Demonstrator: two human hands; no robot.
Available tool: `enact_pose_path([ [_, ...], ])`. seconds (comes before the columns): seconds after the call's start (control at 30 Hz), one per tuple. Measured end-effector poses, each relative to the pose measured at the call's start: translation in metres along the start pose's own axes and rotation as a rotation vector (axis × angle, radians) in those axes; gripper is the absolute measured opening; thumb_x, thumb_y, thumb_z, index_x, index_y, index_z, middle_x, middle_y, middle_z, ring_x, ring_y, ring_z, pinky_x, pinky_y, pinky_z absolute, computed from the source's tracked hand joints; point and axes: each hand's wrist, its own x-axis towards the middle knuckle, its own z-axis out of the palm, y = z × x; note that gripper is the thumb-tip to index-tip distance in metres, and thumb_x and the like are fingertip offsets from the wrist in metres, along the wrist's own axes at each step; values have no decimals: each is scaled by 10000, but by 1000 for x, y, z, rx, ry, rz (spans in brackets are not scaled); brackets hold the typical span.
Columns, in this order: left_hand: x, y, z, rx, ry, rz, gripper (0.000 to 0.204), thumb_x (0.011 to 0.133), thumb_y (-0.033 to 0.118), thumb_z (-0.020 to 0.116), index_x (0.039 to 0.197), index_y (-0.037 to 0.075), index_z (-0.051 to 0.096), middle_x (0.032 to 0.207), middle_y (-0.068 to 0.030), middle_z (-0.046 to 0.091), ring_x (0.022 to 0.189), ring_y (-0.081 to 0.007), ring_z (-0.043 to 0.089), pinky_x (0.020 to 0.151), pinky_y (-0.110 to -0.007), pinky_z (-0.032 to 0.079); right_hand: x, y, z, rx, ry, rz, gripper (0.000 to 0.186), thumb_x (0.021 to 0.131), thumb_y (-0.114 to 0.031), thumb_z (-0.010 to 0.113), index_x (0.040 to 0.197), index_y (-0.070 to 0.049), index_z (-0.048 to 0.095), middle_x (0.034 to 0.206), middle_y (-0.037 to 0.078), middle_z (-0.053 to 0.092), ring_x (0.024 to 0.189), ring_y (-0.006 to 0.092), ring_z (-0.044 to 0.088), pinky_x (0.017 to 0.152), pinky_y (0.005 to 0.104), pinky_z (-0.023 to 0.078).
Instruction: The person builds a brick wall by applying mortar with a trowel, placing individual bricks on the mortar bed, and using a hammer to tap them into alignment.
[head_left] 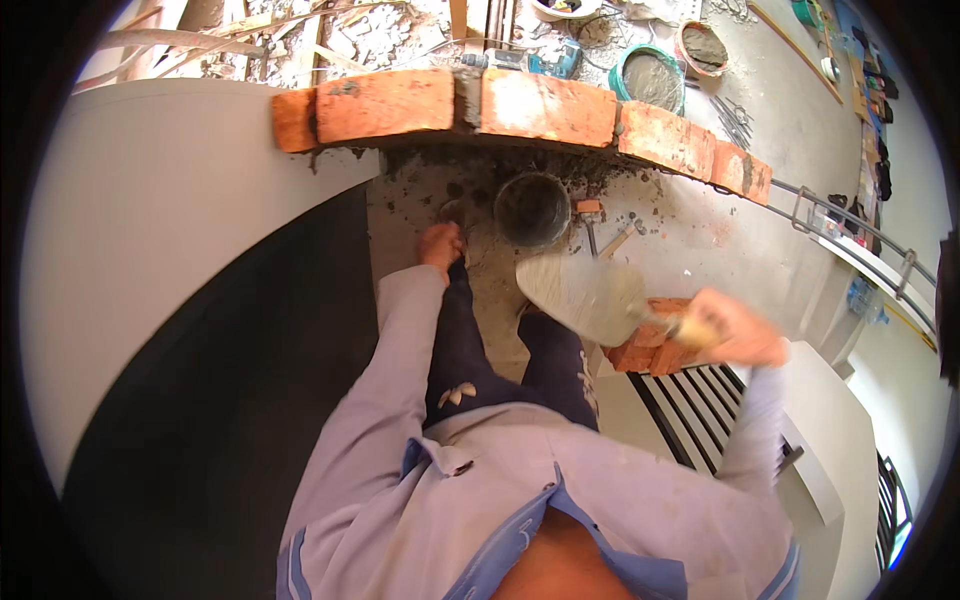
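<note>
My right hand (735,330) is wrapped round the wooden handle of a trowel (585,298), raised over the floor right of my legs and blurred by motion. The broad grey blade points left and looks smeared. My left hand (438,248) hangs in front of my left leg, its fingers curled; what they hold, if anything, is hidden. Beyond my hands, a course of orange bricks (548,105) with dark mortar joints runs across in a curve. A dark round bucket (532,210) stands below it. Several more bricks (655,340) lie stacked beneath the trowel.
A hammer (622,240) and a brick piece (589,206) lie right of the bucket. Behind the bricks are a blue power drill (555,60), a teal-rimmed tub of mortar (650,80) and rubble (290,45). Black metal bars (690,405) and a pale curved panel (200,180) flank me.
</note>
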Motion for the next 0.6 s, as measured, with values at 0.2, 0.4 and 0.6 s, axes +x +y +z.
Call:
enact_pose_path([
  [0.2,167,-195,49,731,-15,10,394,856,296,645,1119,13,566,1048,-111,610,905,-224,584,736,-334,472,66,224,230,372,268,329,338,816,-271,633,1043,-28,570,795,124,581,718,232,584,711,376,475],
  [0.4,226,-312,127,489,302,49,572,852,408,627,1175,-56,542,1185,-172,586,1057,-296,567,872,-382,444,62,329,328,648,432,395,240,818,-164,644,1002,-51,539,712,64,537,573,146,550,497,294,425],
  [0.6,214,-276,107,295,458,234,533,813,277,661,1192,-77,535,1178,-229,606,1037,-322,604,879,-398,464,49,327,291,75,535,166,300,821,-177,604,1041,-38,456,819,223,587,770,402,602,636,473,465],
])
